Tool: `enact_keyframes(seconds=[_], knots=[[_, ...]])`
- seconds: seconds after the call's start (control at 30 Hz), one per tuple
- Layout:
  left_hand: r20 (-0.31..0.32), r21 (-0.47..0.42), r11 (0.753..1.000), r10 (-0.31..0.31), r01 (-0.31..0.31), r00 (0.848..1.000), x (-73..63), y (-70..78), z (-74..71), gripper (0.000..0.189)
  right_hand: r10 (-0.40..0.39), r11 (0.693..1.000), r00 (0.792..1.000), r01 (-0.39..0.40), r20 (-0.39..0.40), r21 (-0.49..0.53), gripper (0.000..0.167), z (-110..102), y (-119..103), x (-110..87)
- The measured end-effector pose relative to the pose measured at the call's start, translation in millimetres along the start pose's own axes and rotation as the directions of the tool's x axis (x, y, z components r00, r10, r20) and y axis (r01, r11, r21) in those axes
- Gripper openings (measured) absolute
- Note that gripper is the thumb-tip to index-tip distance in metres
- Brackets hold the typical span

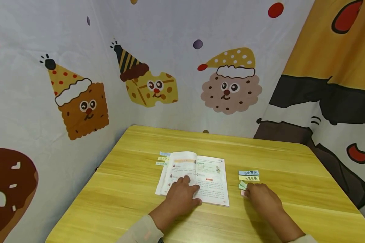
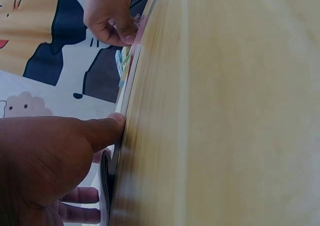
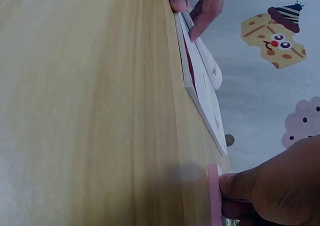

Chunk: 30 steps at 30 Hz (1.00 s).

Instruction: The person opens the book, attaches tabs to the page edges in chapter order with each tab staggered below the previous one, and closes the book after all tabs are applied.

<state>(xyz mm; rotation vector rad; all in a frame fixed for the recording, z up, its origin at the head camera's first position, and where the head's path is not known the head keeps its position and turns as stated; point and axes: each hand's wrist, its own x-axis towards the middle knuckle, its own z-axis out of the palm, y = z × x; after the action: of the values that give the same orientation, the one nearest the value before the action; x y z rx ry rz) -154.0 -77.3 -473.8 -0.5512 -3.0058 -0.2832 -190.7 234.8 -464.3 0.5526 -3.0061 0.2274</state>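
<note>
An open book (image 1: 211,182) with printed pages lies on the table. My left hand (image 1: 182,195) rests spread across its lower middle, the thumb (image 2: 107,128) at the near edge. To the right of the book my right hand (image 1: 263,199) pinches a green sticky note (image 1: 242,185), whose left part shows creased and raised. Under those fingers a pink sticky note (image 3: 215,193) lies on the table, partly hidden by the hand. Just beyond sit a yellow sticky note (image 1: 248,178) and a blue sticky note (image 1: 248,173), both with handwriting.
Blue, yellow and green tabs (image 1: 162,158) stick out from the book's left edge. The wooden table (image 1: 124,189) reaches back to a cloth wall (image 1: 176,121) printed with cartoon foods.
</note>
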Motion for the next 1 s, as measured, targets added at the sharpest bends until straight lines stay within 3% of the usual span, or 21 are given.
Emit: enact_keyframes(seconds=[0.27, 0.63, 0.83, 1.0], knots=[[-0.002, 0.035, 0.999, 0.003, -0.003, 1.0, 1.2, 1.3, 0.6, 0.048, 0.09, 0.989, 0.995, -0.094, 0.033, 0.112, 0.021, -1.7, -4.0, -1.2], [-0.013, 0.041, 0.999, 0.004, -0.004, 1.0, 0.9, 1.1, -0.8, 0.047, 0.094, 0.987, 0.99, -0.106, 0.101, 0.124, 0.03, -15.3, -10.0, -1.7], [-0.008, 0.033, 0.999, 0.0, 0.0, 1.0, 0.9, 1.4, -2.0, 0.048, 0.125, 0.974, 0.975, -0.156, 0.184, 0.166, 0.03, -25.9, -11.4, 1.7], [-0.005, 0.024, 1.0, 0.002, -0.002, 1.0, 1.0, 1.8, -1.3, 0.047, 0.151, 0.973, 0.97, -0.181, 0.193, 0.147, 0.033, -29.1, -12.5, 2.4]])
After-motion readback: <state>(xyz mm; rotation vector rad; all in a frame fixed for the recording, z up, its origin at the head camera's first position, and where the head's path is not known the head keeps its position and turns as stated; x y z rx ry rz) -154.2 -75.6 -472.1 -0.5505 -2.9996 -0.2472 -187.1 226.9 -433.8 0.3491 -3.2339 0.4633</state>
